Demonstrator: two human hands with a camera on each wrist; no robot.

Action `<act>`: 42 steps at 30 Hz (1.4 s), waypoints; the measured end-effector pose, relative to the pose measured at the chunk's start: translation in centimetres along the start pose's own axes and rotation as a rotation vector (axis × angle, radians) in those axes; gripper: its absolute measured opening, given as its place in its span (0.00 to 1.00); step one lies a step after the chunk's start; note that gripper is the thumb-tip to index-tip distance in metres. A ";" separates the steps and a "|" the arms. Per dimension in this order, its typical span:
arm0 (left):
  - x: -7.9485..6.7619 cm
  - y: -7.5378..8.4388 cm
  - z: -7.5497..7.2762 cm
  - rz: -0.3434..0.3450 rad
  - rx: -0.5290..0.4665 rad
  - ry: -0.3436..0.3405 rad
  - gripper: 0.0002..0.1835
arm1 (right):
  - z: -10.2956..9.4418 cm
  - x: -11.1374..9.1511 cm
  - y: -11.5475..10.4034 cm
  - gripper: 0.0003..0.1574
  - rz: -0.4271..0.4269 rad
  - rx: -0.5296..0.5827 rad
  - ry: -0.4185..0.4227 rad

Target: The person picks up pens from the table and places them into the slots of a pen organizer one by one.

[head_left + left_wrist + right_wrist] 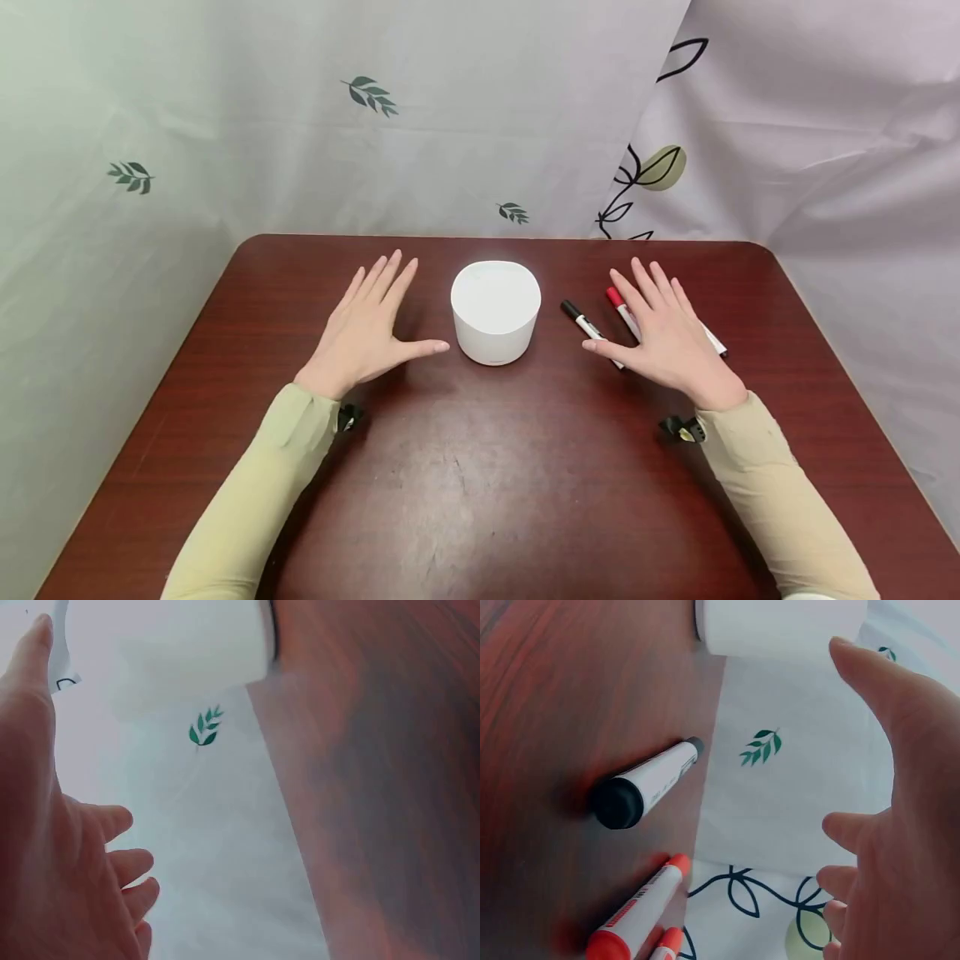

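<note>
A white rounded container (pixel 497 337) stands upright near the middle of the table. To its left hovers my left hand (pixel 366 327), fingers spread, with the thumb tip close to the container's side in the head view. My right hand (pixel 667 340) is spread too and holds nothing. It overlaps the markers in the head view. A black-capped marker (pixel 576 315) lies nearest the container, and a red-capped marker (pixel 619 303) lies partly hidden behind the hand. Part of another white marker (pixel 716 340) shows beyond the fingers. The right wrist view shows the black marker (pixel 649 784) and red marker (pixel 641 907) lying apart.
The dark reddish-brown wooden table (pixel 480 483) reaches back to a pale curtain (pixel 450 150) with leaf prints, which also hangs along both sides. Small dark devices sit at both wrists, below the light sleeves (pixel 255 500).
</note>
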State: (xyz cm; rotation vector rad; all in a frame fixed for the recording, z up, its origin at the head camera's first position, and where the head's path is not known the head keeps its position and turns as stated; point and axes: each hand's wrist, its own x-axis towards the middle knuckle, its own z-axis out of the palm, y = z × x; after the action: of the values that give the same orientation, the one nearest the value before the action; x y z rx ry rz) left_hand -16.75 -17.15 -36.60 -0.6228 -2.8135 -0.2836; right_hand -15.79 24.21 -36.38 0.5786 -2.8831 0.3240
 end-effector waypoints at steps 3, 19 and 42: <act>0.3 0.5 0.0 0.018 -0.095 0.036 0.65 | -0.2 0.0 0.0 0.64 -0.027 0.009 0.026; 3.1 3.8 2.7 -0.042 -0.671 0.094 0.61 | 0.2 -0.6 0.0 0.54 0.042 0.180 0.056; 3.9 5.8 4.2 -0.173 -0.855 0.078 0.59 | 3.5 -1.2 0.3 0.29 0.193 0.474 -0.025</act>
State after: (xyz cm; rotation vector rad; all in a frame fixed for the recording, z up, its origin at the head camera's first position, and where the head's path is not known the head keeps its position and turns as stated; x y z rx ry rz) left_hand -18.48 -9.49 -38.71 -0.4865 -2.5753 -1.5387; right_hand -15.32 24.05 -40.03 0.3672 -2.8934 1.0530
